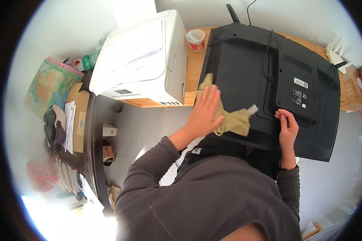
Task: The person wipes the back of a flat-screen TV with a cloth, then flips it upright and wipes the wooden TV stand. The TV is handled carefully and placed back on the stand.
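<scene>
A black flat-screen television (238, 72) lies with its back panel up, over the wooden table (195, 67) and out past its near edge toward my body. My left hand (203, 111) presses flat, fingers extended, on a crumpled khaki cloth (233, 122) at the panel's left edge. A pale tag (252, 110) sticks out from the cloth. Over the lower middle of the panel is my right hand (287, 125), its fingers curled against the thumb near the raised housing (298, 87). Nothing shows between those fingers. A thin black cable (268, 54) runs across the panel.
A white printer (175, 57) with papers (138, 49) on top stands left of the television. Between them is a paper cup (196, 40). A white router (336, 54) sits at the far right. Leftward, a dark desk (96, 156) holds a cardboard box (80, 120) and papers.
</scene>
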The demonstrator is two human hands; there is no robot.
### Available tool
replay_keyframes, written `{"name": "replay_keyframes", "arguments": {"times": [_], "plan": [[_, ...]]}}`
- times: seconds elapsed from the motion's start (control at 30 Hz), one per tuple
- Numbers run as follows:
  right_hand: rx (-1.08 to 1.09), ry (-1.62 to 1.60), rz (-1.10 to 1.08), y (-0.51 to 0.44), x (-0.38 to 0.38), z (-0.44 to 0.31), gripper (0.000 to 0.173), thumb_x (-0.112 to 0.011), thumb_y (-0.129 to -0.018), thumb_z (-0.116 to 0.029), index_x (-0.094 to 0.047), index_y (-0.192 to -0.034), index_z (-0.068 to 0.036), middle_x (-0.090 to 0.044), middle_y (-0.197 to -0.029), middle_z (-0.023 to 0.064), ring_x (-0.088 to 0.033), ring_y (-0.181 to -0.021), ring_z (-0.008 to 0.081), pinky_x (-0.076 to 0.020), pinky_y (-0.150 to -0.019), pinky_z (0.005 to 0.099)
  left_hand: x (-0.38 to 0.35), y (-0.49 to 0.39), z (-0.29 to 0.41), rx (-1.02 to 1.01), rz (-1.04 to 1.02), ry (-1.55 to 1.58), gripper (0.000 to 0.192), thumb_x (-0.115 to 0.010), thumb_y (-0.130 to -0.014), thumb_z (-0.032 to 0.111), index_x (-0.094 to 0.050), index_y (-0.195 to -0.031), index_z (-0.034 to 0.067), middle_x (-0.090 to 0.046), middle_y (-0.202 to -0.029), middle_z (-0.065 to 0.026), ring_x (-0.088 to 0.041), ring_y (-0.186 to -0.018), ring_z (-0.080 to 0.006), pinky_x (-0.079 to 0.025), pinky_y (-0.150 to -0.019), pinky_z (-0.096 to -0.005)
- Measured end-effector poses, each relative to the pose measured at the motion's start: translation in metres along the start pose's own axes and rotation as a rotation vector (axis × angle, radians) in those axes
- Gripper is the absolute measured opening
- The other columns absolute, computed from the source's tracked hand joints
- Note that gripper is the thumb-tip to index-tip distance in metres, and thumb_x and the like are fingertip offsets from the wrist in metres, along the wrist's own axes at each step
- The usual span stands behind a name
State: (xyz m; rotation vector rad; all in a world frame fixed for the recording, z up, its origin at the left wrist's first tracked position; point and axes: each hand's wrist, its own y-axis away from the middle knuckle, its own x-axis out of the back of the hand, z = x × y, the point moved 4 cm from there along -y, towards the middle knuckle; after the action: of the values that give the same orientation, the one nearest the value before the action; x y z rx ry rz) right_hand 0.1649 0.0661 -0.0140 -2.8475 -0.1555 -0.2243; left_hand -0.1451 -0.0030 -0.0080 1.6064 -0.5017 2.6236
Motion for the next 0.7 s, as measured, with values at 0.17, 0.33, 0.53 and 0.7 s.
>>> {"name": "replay_keyframes", "arguments": {"times": [0.17,0.33,0.53,0.7], "plan": [[0.039,0.019,0.043,0.0,-0.003,-0.005,0.015,-0.053,-0.1,-0.001,-0.067,-0.107,0.003,-0.069,-0.094,0.0061,-0.066,-0.089,0.0131,-0.0514,-0.083,0.0247,0.01,0.022,-0.016,0.207,0.0,-0.285,0.078,-0.059,-0.094,0.036,-0.026,-0.151,-0.007,-0.021,-0.157,-0.031,-0.022,-0.145,-0.0462,-0.021,-0.118,-0.0524],[0.052,0.058,0.063,0.0,-0.004,-0.006,0.014,-0.055,-0.097,0.001,-0.067,-0.104,0.004,-0.069,-0.092,0.0087,-0.066,-0.085,0.0148,-0.0518,-0.081,0.0255,0.001,0.01,-0.01,0.209,-0.026,0.077,0.075,-0.059,-0.097,0.026,-0.021,-0.151,-0.01,-0.024,-0.152,-0.0368,-0.026,-0.141,-0.053,-0.031,-0.114,-0.0488],[0.076,0.055,0.058,-0.001,-0.005,-0.009,0.014,-0.055,-0.098,0.001,-0.067,-0.105,0.004,-0.069,-0.094,0.0085,-0.067,-0.087,0.0149,-0.0521,-0.082,0.0258,-0.01,-0.05,-0.021,0.094,-0.085,-0.02,0.077,-0.058,-0.097,0.023,-0.016,-0.148,-0.017,-0.015,-0.152,-0.0426,-0.018,-0.144,-0.0541,-0.024,-0.118,-0.0505],[0.088,0.066,0.075,-0.002,-0.007,-0.011,0.013,-0.056,-0.096,0.002,-0.068,-0.103,0.003,-0.07,-0.091,0.0094,-0.068,-0.085,0.0164,-0.0526,-0.079,0.0262,-0.014,-0.11,-0.025,0.021,-0.27,-0.271,0.08,-0.053,-0.099,0.03,-0.011,-0.151,-0.013,-0.007,-0.157,-0.0384,-0.008,-0.148,-0.0515,-0.015,-0.121,-0.0514]]}}
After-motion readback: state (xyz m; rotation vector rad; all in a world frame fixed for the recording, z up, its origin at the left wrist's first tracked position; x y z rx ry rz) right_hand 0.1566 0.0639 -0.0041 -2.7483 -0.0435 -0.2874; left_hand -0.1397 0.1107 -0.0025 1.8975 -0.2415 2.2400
